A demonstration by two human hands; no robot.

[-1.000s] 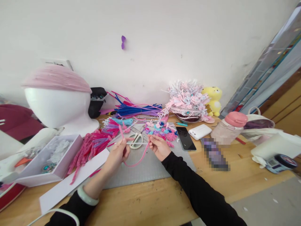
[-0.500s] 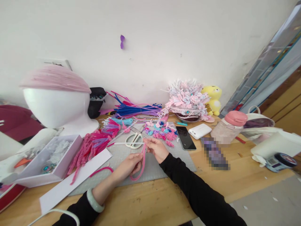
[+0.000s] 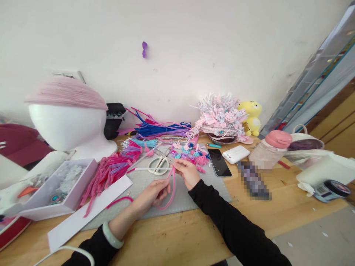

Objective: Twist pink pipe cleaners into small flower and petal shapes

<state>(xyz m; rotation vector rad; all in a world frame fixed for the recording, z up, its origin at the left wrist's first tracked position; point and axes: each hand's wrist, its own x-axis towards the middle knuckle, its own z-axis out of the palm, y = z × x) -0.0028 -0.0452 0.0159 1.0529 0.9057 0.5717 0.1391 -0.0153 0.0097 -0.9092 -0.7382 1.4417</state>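
Over the grey cutting mat point(image 3: 191, 197), a pink pipe cleaner point(image 3: 173, 190) hangs in a loop between my two hands. My left hand point(image 3: 158, 190) pinches it low on one side, fingers closed. Thumb and fingers of my right hand point(image 3: 185, 170) pinch it at the top of the loop. From there a pale, whitish length point(image 3: 149, 169) runs left, across the scissors point(image 3: 158, 164) with cream handles lying on the mat. Left of my left hand lies a bright pink pipe cleaner piece point(image 3: 120, 200). The exact fingertip contact is too small to make out.
Pink and purple pipe cleaners point(image 3: 104, 170) lie left, beside a white strip point(image 3: 91, 212) and a box of beads point(image 3: 83, 184). Behind are blue stems point(image 3: 161, 129) and small twisted pieces point(image 3: 194, 155). To the right: a phone point(image 3: 219, 162), power bank point(image 3: 235, 154) and pink-lidded jar point(image 3: 267, 151).
My right hand has shifted slightly right, and the loop's sides have spread further apart. My left hand has barely moved, and both hands still hold the pipe cleaner.
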